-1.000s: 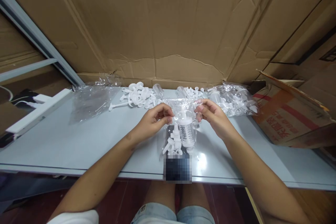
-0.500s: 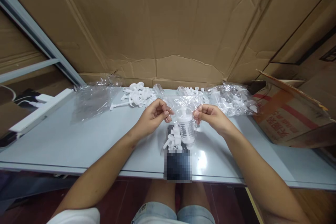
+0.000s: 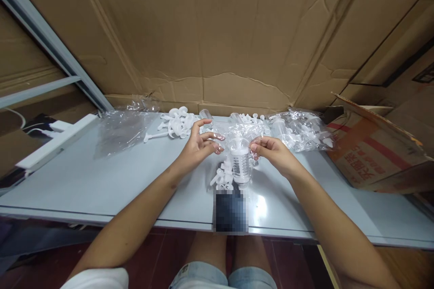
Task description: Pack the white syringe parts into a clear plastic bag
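Note:
A clear plastic bag point(image 3: 247, 132) stands over the front middle of the table. In it are a ribbed clear cylinder with white end pieces point(image 3: 241, 165) and several small white plastic parts point(image 3: 224, 175). My right hand point(image 3: 269, 149) pinches the bag's right edge between thumb and fingers. At the bag's left edge is my left hand point(image 3: 200, 144), its index finger raised and its thumb apart from the other fingers. Whether those fingertips touch the film is hard to see. A dark pixelated object point(image 3: 230, 211) lies below the bag at the table's front edge.
Loose white plastic parts point(image 3: 178, 122) lie behind my left hand. A flat clear bag point(image 3: 124, 131) and a white power strip point(image 3: 57, 142) are at the left. On the right are a filled clear bag point(image 3: 303, 131) and an open cardboard box point(image 3: 376, 149). Cardboard point(image 3: 203, 31) walls the back.
My left hand has loosened its pinch at the bag's left edge, and its index finger has lifted away. My right hand keeps its hold on the right edge.

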Tool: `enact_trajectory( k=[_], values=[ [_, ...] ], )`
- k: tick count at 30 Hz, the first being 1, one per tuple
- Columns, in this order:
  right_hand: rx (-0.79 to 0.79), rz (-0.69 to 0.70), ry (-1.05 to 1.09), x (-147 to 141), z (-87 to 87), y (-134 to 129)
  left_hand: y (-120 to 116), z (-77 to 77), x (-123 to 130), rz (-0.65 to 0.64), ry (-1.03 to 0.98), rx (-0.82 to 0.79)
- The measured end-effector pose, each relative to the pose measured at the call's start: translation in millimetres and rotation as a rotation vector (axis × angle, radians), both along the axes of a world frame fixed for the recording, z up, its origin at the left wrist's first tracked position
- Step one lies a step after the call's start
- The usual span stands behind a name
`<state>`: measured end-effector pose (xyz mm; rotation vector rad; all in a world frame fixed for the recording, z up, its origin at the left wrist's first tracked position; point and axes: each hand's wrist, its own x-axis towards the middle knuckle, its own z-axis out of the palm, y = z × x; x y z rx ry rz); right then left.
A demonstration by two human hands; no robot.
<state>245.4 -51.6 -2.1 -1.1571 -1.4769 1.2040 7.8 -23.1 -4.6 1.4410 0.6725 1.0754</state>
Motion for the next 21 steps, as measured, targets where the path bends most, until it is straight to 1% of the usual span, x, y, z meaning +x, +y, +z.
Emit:
enact_trajectory(
  k=[2, 5, 8, 10, 13, 18, 21],
  values=[
    [0.003, -0.008, 0.006, -3, -1.1, -1, -1, -1.8, 3, 0.008, 0.009, -0.072],
    [0.009, -0.031, 0.027, -11, -2.1, -5, 0, -8.9, 9, 0.037, -0.023, -0.149],
    [0.018, -0.020, 0.060, -18, -1.9, -9, 2, -16.5, 12, 0.032, -0.074, -0.185],
    [0.023, -0.017, 0.082, -20, -1.8, -11, 4, -19.0, 12, 0.022, -0.098, -0.180],
    [0.029, -0.025, 0.089, -19, -2.9, -10, 4, -17.7, 10, 0.023, -0.101, -0.149],
    [0.030, -0.033, 0.049, -12, -5.6, -5, 2, -10.4, 6, 0.019, -0.063, -0.089],
    [0.046, -0.036, 0.044, -10, -5.2, -3, 2, -7.8, 4, -0.007, -0.038, -0.081]
  ],
)
